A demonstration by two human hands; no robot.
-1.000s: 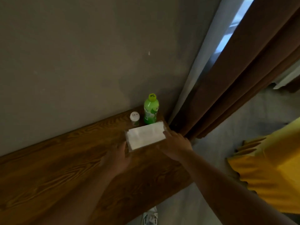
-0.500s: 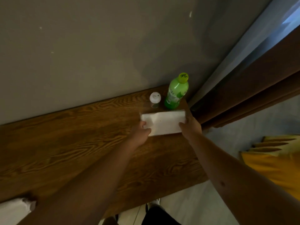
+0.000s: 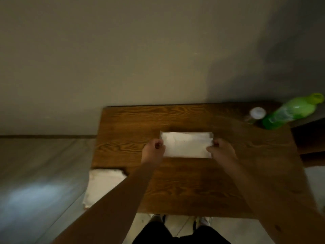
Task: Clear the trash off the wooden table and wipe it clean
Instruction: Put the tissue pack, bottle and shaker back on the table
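From the head view we see a wooden table (image 3: 175,187) pushed against a plain grey wall (image 3: 123,50), its grain running left to right. Grey floor (image 3: 35,173) lies to its left, and a white cloth (image 3: 103,185) hangs over the table's near left edge. At the far right corner a green bottle (image 3: 292,111) stands beside a small white-capped container (image 3: 257,113).

Half a second ago the white tissue pack (image 3: 187,144) was close by the bottle at the right end; now it is over the middle of the table, well apart from it.

Its long axis runs left to right, parallel to the wall. Our left hand (image 3: 153,152) pinches its left end and our right hand (image 3: 222,150) its right end, fingers closed on the wrapper.
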